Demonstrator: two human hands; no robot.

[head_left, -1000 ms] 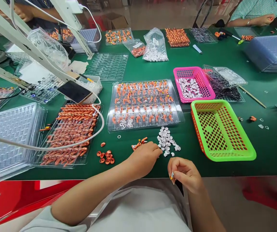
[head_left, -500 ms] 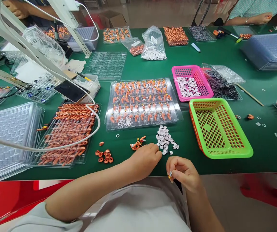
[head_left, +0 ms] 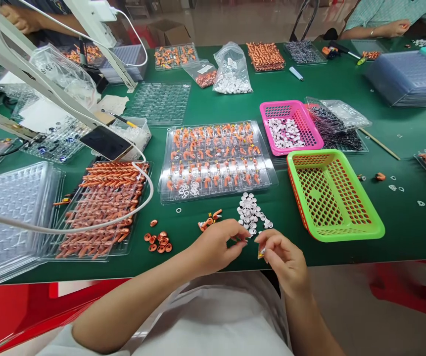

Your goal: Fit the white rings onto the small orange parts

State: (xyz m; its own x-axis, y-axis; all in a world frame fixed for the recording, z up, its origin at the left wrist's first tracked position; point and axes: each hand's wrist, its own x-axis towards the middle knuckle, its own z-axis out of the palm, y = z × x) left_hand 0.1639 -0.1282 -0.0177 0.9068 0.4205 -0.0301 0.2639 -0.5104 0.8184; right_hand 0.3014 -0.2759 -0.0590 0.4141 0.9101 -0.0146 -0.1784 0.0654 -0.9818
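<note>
My left hand (head_left: pixel 222 247) is closed in a pinch at the near edge of a pile of small round white discs (head_left: pixel 249 210); whatever sits at its fingertips is too small to make out. Just to the right, my right hand (head_left: pixel 285 259) pinches a small orange-and-white part (head_left: pixel 261 253) between thumb and fingers. Several orange parts with yellow and white bits (head_left: pixel 209 221) lie beyond my left wrist. Farther left rests a group of small orange cup-shaped pieces (head_left: pixel 162 241).
Behind the discs lies a clear tray of orange parts (head_left: pixel 218 170). A green basket (head_left: pixel 363 235) and a pink basket (head_left: pixel 321 143) with white discs stand to the right. On the left, a white cable (head_left: pixel 152 190) loops over a tray of orange pieces (head_left: pixel 101 217). Co-workers' hands show at the far side.
My left hand has lifted slightly off the disc pile, its thumb and fingers now showing. My right hand has risen a little toward it with the small part.
</note>
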